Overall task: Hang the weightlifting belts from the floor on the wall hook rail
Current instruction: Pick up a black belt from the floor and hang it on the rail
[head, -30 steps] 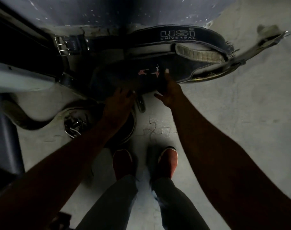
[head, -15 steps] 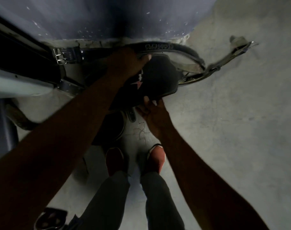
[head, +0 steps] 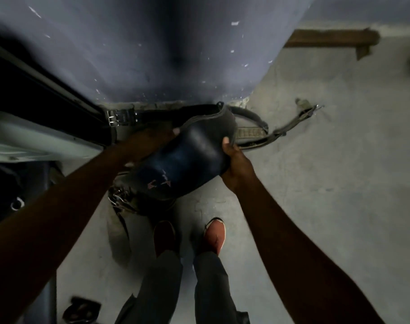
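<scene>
A wide dark leather weightlifting belt (head: 187,160) with a small pink mark is lifted off the floor in front of me. My left hand (head: 150,142) grips its left edge and my right hand (head: 234,160) grips its right edge, thumb over the rim. Its chain and metal rings (head: 118,198) dangle at the lower left. A second belt with a silver double-prong buckle (head: 114,118) lies on the floor against the wall. A third, thinner belt (head: 276,134) curves across the floor to the right. No hook rail shows in the head view.
A blue-grey wall (head: 152,54) rises straight ahead. Dark gym equipment with a pale frame (head: 35,141) crowds the left side. My shoes (head: 214,235) stand on grey concrete floor, with a small dark object (head: 81,311) at the lower left. A brown strip (head: 328,39) runs along the far right.
The wide belt has come up off the floor pile and turned its smooth side to me. My right hand shifted from its lower edge to its right edge; the camera has risen.
</scene>
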### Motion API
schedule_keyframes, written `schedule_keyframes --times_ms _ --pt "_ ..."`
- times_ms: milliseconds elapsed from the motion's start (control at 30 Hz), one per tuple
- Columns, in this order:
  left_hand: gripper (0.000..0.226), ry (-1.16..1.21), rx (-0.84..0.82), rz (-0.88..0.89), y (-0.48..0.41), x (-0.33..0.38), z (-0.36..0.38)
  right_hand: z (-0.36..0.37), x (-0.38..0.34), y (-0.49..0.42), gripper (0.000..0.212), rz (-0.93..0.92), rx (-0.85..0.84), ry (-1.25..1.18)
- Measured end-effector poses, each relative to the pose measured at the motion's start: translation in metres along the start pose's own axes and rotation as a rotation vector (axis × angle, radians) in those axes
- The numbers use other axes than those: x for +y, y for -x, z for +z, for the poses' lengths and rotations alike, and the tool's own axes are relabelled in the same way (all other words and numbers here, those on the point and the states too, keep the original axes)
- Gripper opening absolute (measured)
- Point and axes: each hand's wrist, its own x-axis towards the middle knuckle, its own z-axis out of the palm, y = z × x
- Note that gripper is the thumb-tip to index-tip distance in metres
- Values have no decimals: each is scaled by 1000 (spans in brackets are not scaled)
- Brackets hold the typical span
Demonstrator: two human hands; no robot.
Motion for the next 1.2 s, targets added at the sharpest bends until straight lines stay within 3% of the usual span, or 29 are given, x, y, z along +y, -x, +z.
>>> schedule_keyframes --times_ms 100,167,267,333,500,633,733,833,933,1067,1200 --pt "33 85 -17 60 21 74 1 28 -22 45 22 45 -152 318" --pt "40 13 21 91 33 113 0 45 -40 69 28 102 -254 473" --pt "23 -135 -8 159 61 142 -5 68 -85 98 41 121 -214 475" --pt "4 -175 16 215 88 150 -5 80 -120 114 41 28 -124 320" --pt "20 -132 55 253 159 171 -10 124 -179 170 26 -166 -36 379" --pt "25 -103 143 239 218 204 -15 157 -207 230 15 -372 -150 506" --pt "13 -54 206 281 270 235 -22 183 -231 282 12 -565 -270 675" --pt "12 104 277 387 311 270 -38 209 -255 324 10 -773 -352 765" --pt "27 244 342 521 340 301 -55 236 -278 358 10 -926 -403 808" --pt "32 258 387 762 387 351 -70 294 -317 414 9 -1106 -458 765" --pt "33 276 611 952 417 394 -89 344 -350 473 9 -1275 -532 722"
